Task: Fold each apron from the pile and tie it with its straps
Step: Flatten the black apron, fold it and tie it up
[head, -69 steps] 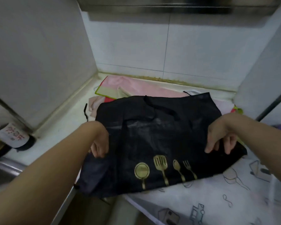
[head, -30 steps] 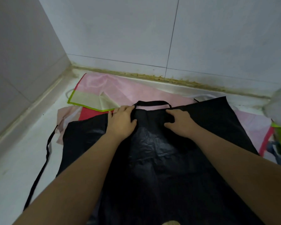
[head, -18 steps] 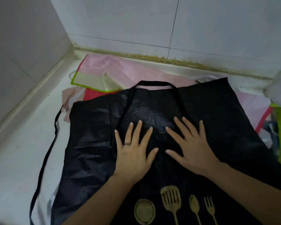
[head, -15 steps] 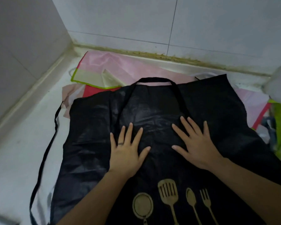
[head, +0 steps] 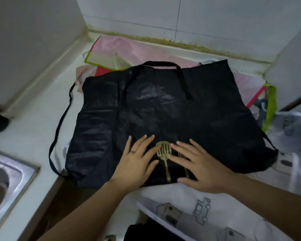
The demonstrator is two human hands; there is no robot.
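Hands slid from mid-apron to its near edge. Left hand (head: 137, 164) and right hand (head: 200, 168) lie flat either side of the gold spatula print (head: 164, 152), fingers (head: 142, 143) spread, pressing, grasping nothing. Black apron (head: 163, 105) lies smoothed atop the pile (head: 137, 49) on the surface (head: 33, 122). Fold looks set; waist strap (head: 59, 124) still untied.

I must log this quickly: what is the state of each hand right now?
Left hand: open, fingers straight, pressing flat on the black apron.
Right hand: open, pressing flat on the same apron, holding nothing.
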